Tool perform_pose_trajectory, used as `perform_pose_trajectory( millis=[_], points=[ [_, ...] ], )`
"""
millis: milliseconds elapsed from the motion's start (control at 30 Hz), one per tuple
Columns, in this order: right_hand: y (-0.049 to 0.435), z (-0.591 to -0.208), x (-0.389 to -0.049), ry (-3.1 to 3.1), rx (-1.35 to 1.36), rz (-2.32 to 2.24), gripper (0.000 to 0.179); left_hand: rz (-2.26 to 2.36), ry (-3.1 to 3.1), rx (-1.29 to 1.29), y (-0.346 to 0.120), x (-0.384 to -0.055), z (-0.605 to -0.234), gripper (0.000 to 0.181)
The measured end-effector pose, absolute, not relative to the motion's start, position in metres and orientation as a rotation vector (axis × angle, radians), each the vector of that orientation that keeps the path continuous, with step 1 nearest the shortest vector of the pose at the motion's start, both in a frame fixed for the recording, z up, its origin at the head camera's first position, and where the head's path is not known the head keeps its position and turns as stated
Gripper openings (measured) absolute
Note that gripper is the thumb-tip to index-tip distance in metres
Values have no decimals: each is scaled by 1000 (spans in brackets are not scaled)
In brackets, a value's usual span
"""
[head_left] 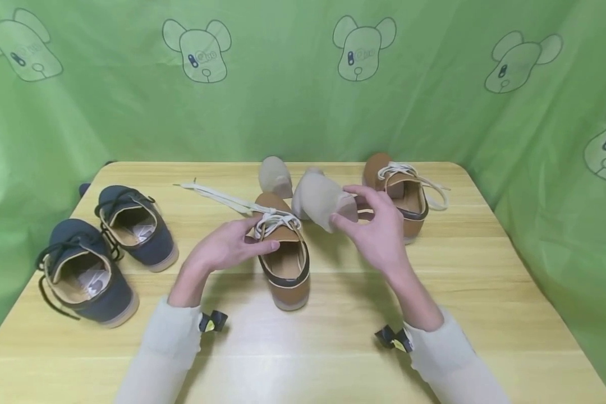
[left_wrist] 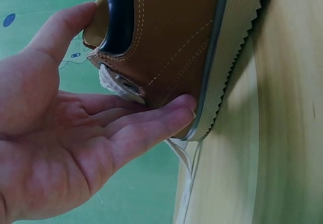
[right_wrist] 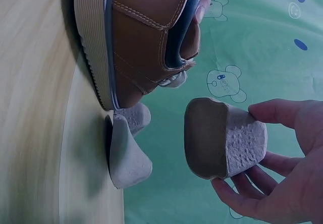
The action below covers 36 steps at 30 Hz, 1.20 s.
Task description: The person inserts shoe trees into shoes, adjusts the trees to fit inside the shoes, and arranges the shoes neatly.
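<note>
A brown lace-up shoe (head_left: 291,294) stands mid-table, its toe pointing away and its pale laces trailing left. My left hand (head_left: 227,247) holds it, thumb over the tongue and fingers stretched along its side, as the left wrist view shows. In the air to the shoe's right, my right hand (head_left: 381,235) grips a grey moulded-pulp shoe insert (right_wrist: 247,143) between thumb and fingers. The insert's hollow, open side shows in the right wrist view. Two more grey inserts lie beyond the shoe: one insert (head_left: 272,175) near its toe, another (head_left: 301,199) partly hidden behind the held one.
A second brown shoe (head_left: 413,229) with pale laces stands at the back right, close to my right hand. Two dark blue shoes, a nearer one (head_left: 106,303) and a farther one (head_left: 157,252), stand on the left. Green curtains (head_left: 283,112) hang behind the wooden table (head_left: 333,348).
</note>
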State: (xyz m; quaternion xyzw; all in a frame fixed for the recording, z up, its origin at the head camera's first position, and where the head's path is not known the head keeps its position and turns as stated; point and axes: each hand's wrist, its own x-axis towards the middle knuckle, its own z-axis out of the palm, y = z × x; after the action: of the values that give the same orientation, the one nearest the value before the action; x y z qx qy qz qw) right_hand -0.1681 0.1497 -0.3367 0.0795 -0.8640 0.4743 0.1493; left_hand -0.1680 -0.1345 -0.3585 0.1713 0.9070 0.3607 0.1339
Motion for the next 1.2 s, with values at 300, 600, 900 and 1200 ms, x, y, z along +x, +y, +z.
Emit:
perform_pose_trajectory(
  millis=[300,600,900,1200],
  points=[
    [159,-327,-158,-2514,229,1378,54,1024,2654,517,-133,-169,-358,63],
    [161,-315,-153,-2520,289,1384,51,993,2670,502,-133,-168,-356,64],
    [162,-301,-141,-2530,342,1467,51,1010,2653,487,-135,-171,-357,65],
    [166,-291,-134,-2637,394,1455,50,1071,2643,324,-141,-175,-360,81]
  ],
)
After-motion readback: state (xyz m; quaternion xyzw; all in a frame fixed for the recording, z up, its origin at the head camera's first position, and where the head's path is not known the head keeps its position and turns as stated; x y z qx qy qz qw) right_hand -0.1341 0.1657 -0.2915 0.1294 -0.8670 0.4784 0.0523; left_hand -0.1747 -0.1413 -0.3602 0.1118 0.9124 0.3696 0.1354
